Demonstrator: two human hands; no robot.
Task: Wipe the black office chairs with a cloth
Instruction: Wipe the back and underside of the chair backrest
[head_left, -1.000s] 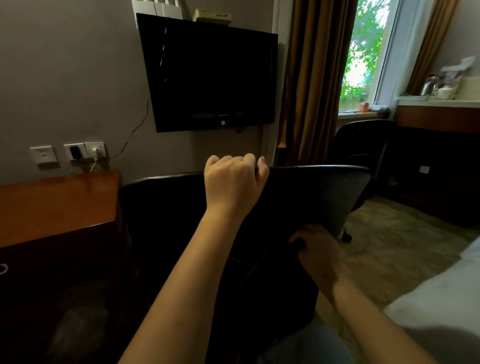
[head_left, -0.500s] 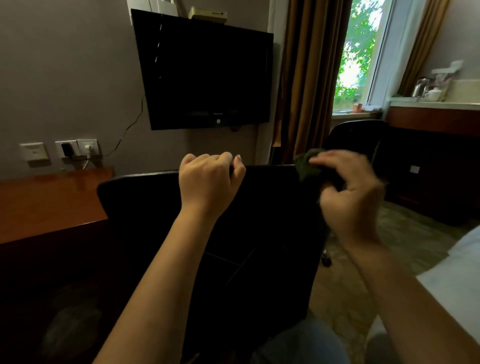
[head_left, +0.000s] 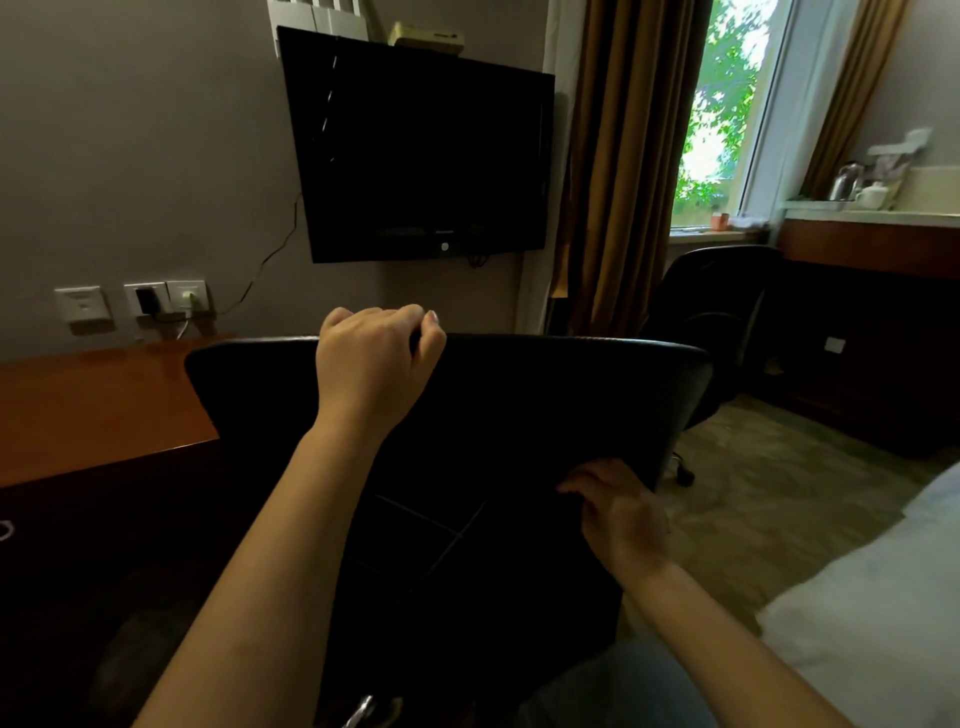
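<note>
The left hand (head_left: 374, 364) is curling its fingers over the top edge of the nearer black office chair (head_left: 545, 410), gripping its padded backrest. The right hand (head_left: 621, 514) is pressing bent fingers against the backrest's lower right edge; whether a cloth is lying under them is too dark to tell. The backrest is showing smooth, leather-like upholstery with stitched seams, its base fading into shadow. A second black chair (head_left: 717, 306) is standing by the window, and a glossy wooden counter (head_left: 93, 410) is sitting at left.

Single head cam, wide-angle, looking fwd & slightly down, close over chair back (head_left: 519, 405); faces wall w/ TV (head_left: 426, 150), window (head_left: 727, 104) at right
</note>
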